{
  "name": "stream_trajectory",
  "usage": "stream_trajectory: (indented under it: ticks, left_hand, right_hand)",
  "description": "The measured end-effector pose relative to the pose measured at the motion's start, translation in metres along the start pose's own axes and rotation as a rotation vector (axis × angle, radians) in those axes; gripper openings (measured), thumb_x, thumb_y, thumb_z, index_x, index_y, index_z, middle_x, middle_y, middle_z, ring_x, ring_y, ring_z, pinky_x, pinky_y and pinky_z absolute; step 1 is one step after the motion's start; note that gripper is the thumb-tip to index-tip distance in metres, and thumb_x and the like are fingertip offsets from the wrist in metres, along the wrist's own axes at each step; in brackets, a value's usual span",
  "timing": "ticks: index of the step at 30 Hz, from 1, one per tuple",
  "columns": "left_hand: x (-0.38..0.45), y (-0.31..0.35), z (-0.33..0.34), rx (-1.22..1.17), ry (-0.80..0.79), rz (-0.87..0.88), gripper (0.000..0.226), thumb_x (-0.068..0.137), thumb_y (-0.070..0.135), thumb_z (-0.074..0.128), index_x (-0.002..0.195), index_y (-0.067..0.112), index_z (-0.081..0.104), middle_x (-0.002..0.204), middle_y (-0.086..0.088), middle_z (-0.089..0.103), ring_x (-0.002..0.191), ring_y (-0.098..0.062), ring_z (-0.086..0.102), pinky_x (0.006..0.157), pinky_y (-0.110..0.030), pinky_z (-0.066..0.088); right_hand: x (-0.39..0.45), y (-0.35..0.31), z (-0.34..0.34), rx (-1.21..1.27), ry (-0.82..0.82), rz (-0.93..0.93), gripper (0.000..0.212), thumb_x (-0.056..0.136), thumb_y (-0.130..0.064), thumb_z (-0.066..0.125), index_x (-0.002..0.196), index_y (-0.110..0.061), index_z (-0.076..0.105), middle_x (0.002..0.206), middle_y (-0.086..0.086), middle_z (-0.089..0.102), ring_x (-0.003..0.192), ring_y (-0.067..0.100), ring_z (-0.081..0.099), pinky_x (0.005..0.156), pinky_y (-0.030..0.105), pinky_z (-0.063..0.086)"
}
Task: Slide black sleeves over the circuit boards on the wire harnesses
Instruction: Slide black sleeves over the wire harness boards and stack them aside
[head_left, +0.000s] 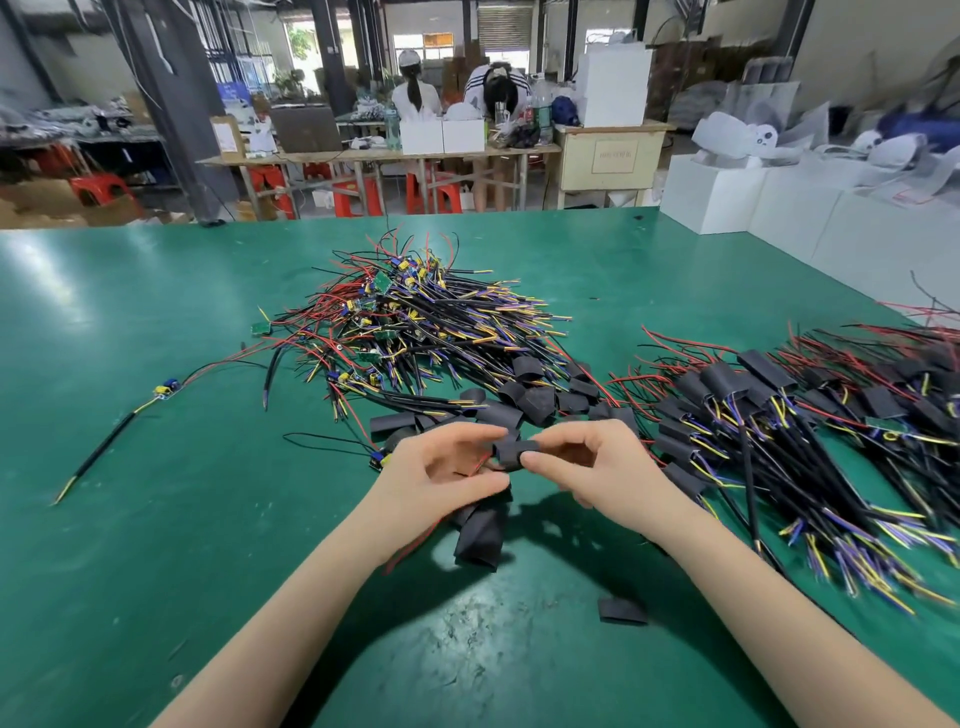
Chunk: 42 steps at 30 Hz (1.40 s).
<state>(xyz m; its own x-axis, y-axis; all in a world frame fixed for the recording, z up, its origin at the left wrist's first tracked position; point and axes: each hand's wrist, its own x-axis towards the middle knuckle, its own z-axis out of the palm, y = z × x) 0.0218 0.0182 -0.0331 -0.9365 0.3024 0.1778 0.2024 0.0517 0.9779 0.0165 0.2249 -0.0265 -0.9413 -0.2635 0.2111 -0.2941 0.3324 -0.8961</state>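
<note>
Both hands are meeting over the middle of the green bench, just in front of the person. The right hand is pinching a short black sleeve between thumb and curled fingers, so the sleeve is sitting at its fingertips and pointing toward the left hand. The left hand's fingers are curling around thin red and black wires that are running into the near end of the sleeve; a red wire is trailing out beneath the left wrist. Whether a circuit board is inside the sleeve cannot be told.

Directly below the hands, more loose black sleeves are lying on the bench, and a single flat one is lying nearer the person, to the right. Beyond the hands, a scatter of empty sleeves is lying at the foot of a heap of unsleeved harnesses with bare green boards and yellow parts showing. To the right, a pile of sleeved harnesses is spreading toward the bench edge. Far left, one lone harness is lying apart from the rest.

At a farther table, two people are sitting among white boxes.
</note>
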Motion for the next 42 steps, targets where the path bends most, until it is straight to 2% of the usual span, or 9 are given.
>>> stream_trajectory:
  ticks: [5, 11, 20, 24, 27, 31, 35, 39, 42]
  left_hand:
    - [-0.001, 0.001, -0.002, 0.083, -0.022, 0.023, 0.011, 0.083, 0.004, 0.072, 0.092, 0.009, 0.075, 0.078, -0.010, 0.074, 0.070, -0.016, 0.068, 0.068, -0.021, 0.053]
    - [0.000, 0.006, -0.001, -0.125, -0.022, -0.216, 0.013, 0.085, 0.020, 0.069, 0.074, 0.015, 0.075, 0.073, -0.019, 0.072, 0.060, -0.022, 0.069, 0.057, -0.024, 0.055]
    - [0.003, 0.003, -0.006, -0.336, -0.052, -0.352, 0.016, 0.071, 0.030, 0.077, 0.072, 0.014, 0.075, 0.071, -0.021, 0.070, 0.053, -0.020, 0.066, 0.051, -0.022, 0.053]
    - [0.002, 0.005, -0.010, -0.173, -0.035, -0.240, 0.017, 0.079, 0.028, 0.070, 0.087, 0.013, 0.072, 0.087, -0.018, 0.073, 0.074, -0.024, 0.071, 0.068, -0.027, 0.059]
    - [0.003, 0.010, -0.015, 0.189, 0.172, 0.065, 0.012, 0.085, 0.015, 0.072, 0.097, 0.013, 0.067, 0.099, 0.002, 0.072, 0.095, -0.015, 0.067, 0.087, -0.023, 0.051]
    - [-0.001, 0.016, -0.007, 0.703, 0.294, 0.456, 0.012, 0.077, 0.023, 0.075, 0.087, 0.019, 0.071, 0.090, 0.015, 0.068, 0.095, -0.013, 0.058, 0.087, -0.030, 0.042]
    - [0.000, 0.010, 0.010, 0.733, 0.270, 0.440, 0.015, 0.077, 0.013, 0.078, 0.090, 0.013, 0.072, 0.094, 0.010, 0.068, 0.097, -0.019, 0.055, 0.090, -0.035, 0.043]
    - [-0.001, 0.007, 0.012, 0.653, 0.297, 0.403, 0.021, 0.078, 0.005, 0.078, 0.096, 0.013, 0.070, 0.098, 0.010, 0.068, 0.103, -0.016, 0.055, 0.093, -0.022, 0.040]
    - [-0.001, 0.008, 0.012, 0.575, 0.288, 0.344, 0.029, 0.079, 0.007, 0.077, 0.105, 0.015, 0.065, 0.099, 0.010, 0.066, 0.104, -0.014, 0.056, 0.092, -0.023, 0.042]
  right_hand:
    - [0.000, -0.001, -0.008, -0.102, -0.193, 0.105, 0.020, 0.090, -0.029, 0.065, 0.075, -0.016, 0.070, 0.050, -0.011, 0.056, 0.044, 0.004, 0.040, 0.043, 0.012, 0.031]
    - [-0.003, -0.006, -0.007, -0.270, -0.141, -0.085, 0.016, 0.089, -0.030, 0.066, 0.102, -0.024, 0.071, 0.075, -0.011, 0.065, 0.054, 0.000, 0.046, 0.058, 0.012, 0.036]
    - [-0.004, -0.006, -0.003, -0.187, -0.116, -0.150, 0.015, 0.087, -0.021, 0.069, 0.100, -0.024, 0.075, 0.073, -0.004, 0.069, 0.054, 0.006, 0.044, 0.054, 0.019, 0.037]
    - [0.000, -0.001, 0.001, -0.169, 0.006, -0.078, 0.007, 0.085, -0.021, 0.071, 0.090, -0.024, 0.075, 0.067, -0.007, 0.070, 0.053, 0.015, 0.051, 0.057, 0.027, 0.044]
    - [0.003, 0.003, 0.001, -0.118, 0.180, -0.024, 0.005, 0.083, -0.019, 0.073, 0.084, -0.023, 0.073, 0.066, -0.004, 0.070, 0.060, 0.024, 0.059, 0.062, 0.035, 0.048]
    - [0.004, 0.001, 0.007, -0.036, 0.294, -0.006, 0.003, 0.083, -0.017, 0.073, 0.086, -0.017, 0.073, 0.072, 0.004, 0.072, 0.070, 0.025, 0.068, 0.073, 0.040, 0.053]
    - [0.002, -0.004, 0.018, 0.027, 0.319, -0.021, 0.010, 0.084, -0.015, 0.071, 0.091, -0.022, 0.070, 0.076, 0.009, 0.073, 0.076, 0.031, 0.068, 0.076, 0.044, 0.054]
    - [0.002, -0.005, 0.021, 0.042, 0.337, -0.027, 0.015, 0.084, -0.014, 0.071, 0.090, -0.028, 0.067, 0.076, 0.009, 0.073, 0.076, 0.030, 0.068, 0.077, 0.046, 0.054]
    - [0.001, -0.005, 0.021, 0.035, 0.334, -0.016, 0.016, 0.084, -0.016, 0.071, 0.090, -0.030, 0.067, 0.076, 0.008, 0.073, 0.076, 0.028, 0.069, 0.077, 0.046, 0.054]
